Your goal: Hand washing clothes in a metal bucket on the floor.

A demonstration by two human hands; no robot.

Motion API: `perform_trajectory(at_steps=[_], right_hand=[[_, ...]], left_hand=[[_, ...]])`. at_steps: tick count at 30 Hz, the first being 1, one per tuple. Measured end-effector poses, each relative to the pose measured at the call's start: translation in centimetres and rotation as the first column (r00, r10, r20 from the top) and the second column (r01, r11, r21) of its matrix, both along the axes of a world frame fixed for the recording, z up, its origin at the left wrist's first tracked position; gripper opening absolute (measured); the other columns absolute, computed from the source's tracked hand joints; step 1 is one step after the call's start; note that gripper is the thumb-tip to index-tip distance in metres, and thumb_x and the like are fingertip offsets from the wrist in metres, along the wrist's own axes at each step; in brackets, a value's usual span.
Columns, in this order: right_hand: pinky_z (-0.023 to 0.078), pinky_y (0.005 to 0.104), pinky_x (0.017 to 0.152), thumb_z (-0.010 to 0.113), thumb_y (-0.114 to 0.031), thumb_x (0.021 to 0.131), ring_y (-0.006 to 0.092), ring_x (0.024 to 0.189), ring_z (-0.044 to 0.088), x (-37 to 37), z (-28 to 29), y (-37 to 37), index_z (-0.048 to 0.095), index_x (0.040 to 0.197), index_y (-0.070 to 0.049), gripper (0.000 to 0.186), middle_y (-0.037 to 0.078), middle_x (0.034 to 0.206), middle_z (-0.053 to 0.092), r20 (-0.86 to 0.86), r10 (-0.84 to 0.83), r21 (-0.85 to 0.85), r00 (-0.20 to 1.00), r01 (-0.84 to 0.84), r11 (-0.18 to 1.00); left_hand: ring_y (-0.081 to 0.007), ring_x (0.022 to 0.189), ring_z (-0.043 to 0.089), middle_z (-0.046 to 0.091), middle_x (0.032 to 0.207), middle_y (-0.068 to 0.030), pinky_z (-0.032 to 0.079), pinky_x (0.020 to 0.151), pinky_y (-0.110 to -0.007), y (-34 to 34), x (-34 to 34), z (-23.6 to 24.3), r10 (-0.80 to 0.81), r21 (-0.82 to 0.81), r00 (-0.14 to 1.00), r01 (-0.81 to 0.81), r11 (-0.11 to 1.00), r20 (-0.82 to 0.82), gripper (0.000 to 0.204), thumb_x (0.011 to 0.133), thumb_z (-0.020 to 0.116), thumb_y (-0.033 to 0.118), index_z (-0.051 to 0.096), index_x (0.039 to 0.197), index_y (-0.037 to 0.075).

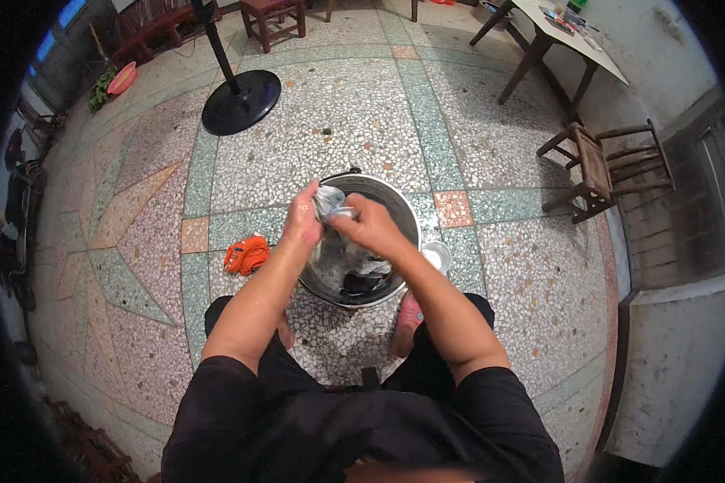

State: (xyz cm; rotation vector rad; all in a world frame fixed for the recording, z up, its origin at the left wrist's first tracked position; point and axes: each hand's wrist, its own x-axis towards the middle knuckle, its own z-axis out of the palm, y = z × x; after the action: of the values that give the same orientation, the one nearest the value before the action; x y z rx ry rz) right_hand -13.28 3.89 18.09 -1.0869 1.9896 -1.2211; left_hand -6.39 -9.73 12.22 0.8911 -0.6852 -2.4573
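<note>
- Head view: Two bare hands work a bunched, pale grey-white cloth (329, 201) above a round metal tub (408, 224) on a speckled stone floor (330, 105).
- The left hand (302, 216) closes around the cloth's left side, its thumb end pointing away from the wearer; the right hand (368, 225) grips the opposite side, fingers curled in.
- The cloth lies directly between the two, touching both, so neither hand is clearly nearer; the visible bunch slants from upper left down toward the right hand, though folds leave its true long axis hard to tell.
- The pair of hands sits over the tub's far left part, with the left near the rim and the right farther inside the opening.
- Below them, toward the wearer, a dark cloth (364, 283) lies in the tub beside paler fabric, apart from the right hand and beneath its forearm.
- Outside, a crumpled orange cloth (247, 255) rests on the floor left of the tub, beyond the left forearm, while a small pale bowl (437, 257) stands just beside the tub's right side.
</note>
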Motion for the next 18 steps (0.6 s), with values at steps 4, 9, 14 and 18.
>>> perform_trajectory(at_steps=[4, 9, 14, 18], right_hand=[[0.043, 0.0276, 0.059, 0.065, -0.036, 0.068, 0.0144, 0.066, 0.057, -4.1, 0.1, 1.6, 0.061, 0.076, -0.001, 0.036, 0.010, 0.071, 0.060, 0.192, 0.153, 0.183, 0.969, -0.188, 0.965], [0.043, 0.0253, 0.062, 0.065, -0.025, 0.072, 0.0109, 0.067, 0.054, -4.7, -3.6, 2.7, 0.061, 0.078, -0.003, 0.023, 0.004, 0.071, 0.057, 0.429, 0.056, -0.270, 0.902, 0.069, 0.960], [0.044, 0.0312, 0.060, 0.060, -0.020, 0.072, 0.0212, 0.066, 0.056, 6.3, -3.7, -1.4, 0.058, 0.071, -0.004, 0.016, 0.009, 0.068, 0.056, -0.125, -0.041, -0.467, 0.991, -0.022, 0.884], [0.045, 0.0371, 0.052, 0.054, -0.027, 0.073, 0.0281, 0.060, 0.055, 6.2, -7.0, -1.7, 0.057, 0.071, -0.010, 0.018, 0.012, 0.070, 0.059, -0.319, -0.053, -0.226, 0.946, -0.022, 0.974]], left_hand=[[-0.0360, 0.097, 0.054, 0.056, 0.106, -0.0219, 0.040, 0.090, -0.046, -2.8, 2.2, -1.5, 0.031, 0.109, 0.996, -0.022, 0.994, -0.080, 0.043, 0.088, 0.041, 0.032, 0.051, 0.105, -0.006], [-0.0326, 0.101, 0.053, 0.055, 0.109, -0.0200, 0.038, 0.093, -0.046, 1.8, 3.8, -3.7, -0.039, 0.092, 0.987, 0.054, 0.994, -0.155, 0.041, 0.092, 0.034, 0.029, 0.048, 0.110, -0.006], [-0.0242, 0.089, 0.056, 0.059, 0.094, -0.0062, 0.045, 0.081, -0.039, 0.5, 5.7, -9.2, -0.181, 0.149, 0.885, 0.267, 0.952, -0.428, 0.032, 0.089, 0.041, 0.034, 0.055, 0.094, 0.006], [-0.0182, 0.084, 0.057, 0.059, 0.088, -0.0011, 0.046, 0.075, -0.036, 5.8, 4.5, -6.2, -0.160, 0.138, 0.936, 0.212, 0.967, -0.315, 0.032, 0.083, 0.045, 0.043, 0.057, 0.090, 0.014]])
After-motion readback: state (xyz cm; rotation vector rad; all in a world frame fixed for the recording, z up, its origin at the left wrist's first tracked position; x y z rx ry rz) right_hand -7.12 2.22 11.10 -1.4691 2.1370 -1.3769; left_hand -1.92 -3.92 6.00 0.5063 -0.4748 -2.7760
